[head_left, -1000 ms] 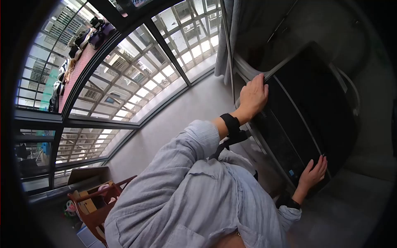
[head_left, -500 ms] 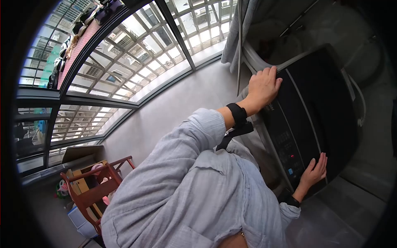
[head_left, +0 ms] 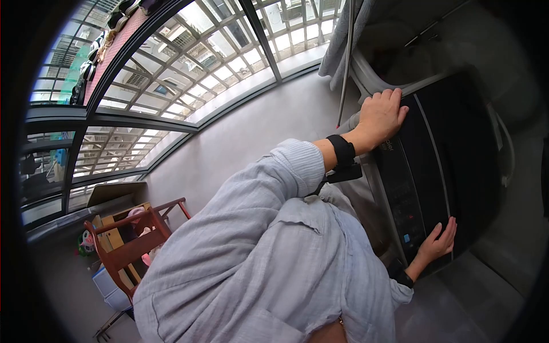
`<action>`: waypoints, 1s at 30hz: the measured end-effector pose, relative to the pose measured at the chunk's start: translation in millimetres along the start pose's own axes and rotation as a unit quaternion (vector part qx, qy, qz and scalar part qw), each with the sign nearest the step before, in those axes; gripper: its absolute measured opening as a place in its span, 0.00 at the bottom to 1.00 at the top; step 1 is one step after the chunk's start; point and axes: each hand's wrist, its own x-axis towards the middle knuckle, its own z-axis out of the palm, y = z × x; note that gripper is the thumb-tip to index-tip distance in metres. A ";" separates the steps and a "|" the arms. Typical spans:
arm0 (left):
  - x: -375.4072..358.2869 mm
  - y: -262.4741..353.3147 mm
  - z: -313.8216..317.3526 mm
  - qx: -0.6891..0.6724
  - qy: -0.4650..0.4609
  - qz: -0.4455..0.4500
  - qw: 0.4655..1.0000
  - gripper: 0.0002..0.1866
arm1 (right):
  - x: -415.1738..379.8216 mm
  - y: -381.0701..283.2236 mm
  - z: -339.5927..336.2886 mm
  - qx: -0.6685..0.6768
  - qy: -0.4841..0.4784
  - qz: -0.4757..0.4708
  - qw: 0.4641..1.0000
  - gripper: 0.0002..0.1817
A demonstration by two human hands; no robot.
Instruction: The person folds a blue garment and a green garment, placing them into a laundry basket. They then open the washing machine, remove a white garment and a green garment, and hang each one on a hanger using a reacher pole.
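Observation:
A top-loading washing machine [head_left: 466,148] with a dark lid and silver strips stands before me on the right of the view. Its control panel [head_left: 403,200] runs along the near side, with a small red light and a blue sticker. My left hand [head_left: 383,119] is bent over the lid's left edge, fingers together, its fingertips partly hidden. At the opposite end, my right hand [head_left: 437,247] lies against the lid with its fingers stretched out. Black bands circle both wrists.
A pale hose or cable [head_left: 506,151] hangs behind the machine. A grey curtain [head_left: 346,48] and a thin pole [head_left: 346,74] are at its left. Barred windows [head_left: 200,63] line the wall. A red-brown wooden chair [head_left: 126,248] stands behind my left side, near boxes.
The view has shifted slightly, so the machine and my left hand appear further right and lower. Both hands keep their places on the lid. The panel's red light looks dimmer.

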 end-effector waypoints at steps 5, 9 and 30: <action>-1.2 -2.5 2.5 0.003 0.013 0.004 1.000 0.19 | 0.4 0.0 2.2 0.008 0.008 -0.008 1.000 0.19; -1.2 -2.9 2.0 0.006 0.011 0.004 1.000 0.20 | 0.6 1.2 2.6 0.006 0.008 -0.012 1.000 0.19; -0.6 -2.5 0.3 -0.005 -0.001 0.002 1.000 0.19 | -0.3 -0.1 1.9 -0.001 0.003 -0.001 1.000 0.19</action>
